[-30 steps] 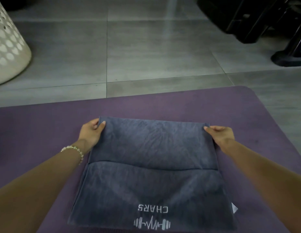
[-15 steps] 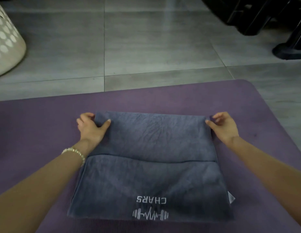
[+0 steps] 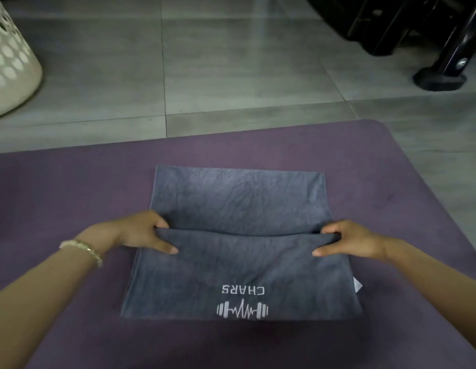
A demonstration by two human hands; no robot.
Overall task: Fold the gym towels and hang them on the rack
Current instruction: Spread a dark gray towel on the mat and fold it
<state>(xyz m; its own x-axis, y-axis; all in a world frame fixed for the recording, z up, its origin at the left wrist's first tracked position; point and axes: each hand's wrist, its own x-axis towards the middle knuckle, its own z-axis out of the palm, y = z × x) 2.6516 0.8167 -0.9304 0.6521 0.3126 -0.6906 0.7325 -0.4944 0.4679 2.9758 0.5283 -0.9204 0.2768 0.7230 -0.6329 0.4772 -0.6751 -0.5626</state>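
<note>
Seen from the head camera, a grey towel (image 3: pixel 239 203) is lying folded on a purple mat (image 3: pixel 58 187) spread over the tiled floor (image 3: pixel 231 75). The left hand (image 3: pixel 141 230) is pinching the left end of the fold running across the towel's middle, fingers (image 3: pixel 162 224) curled over it. The right hand (image 3: pixel 348 242) is gripping the right end likewise. A white perforated basket (image 3: pixel 10 62) is standing on the floor at far left.

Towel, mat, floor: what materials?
The towel looks like microfibre or terry: matte grey, brushed nap marks. The mat is probably foam or rubber: matte purple, fine texture. The floor looks like tile: grey, faint sheen, grout lines.
</note>
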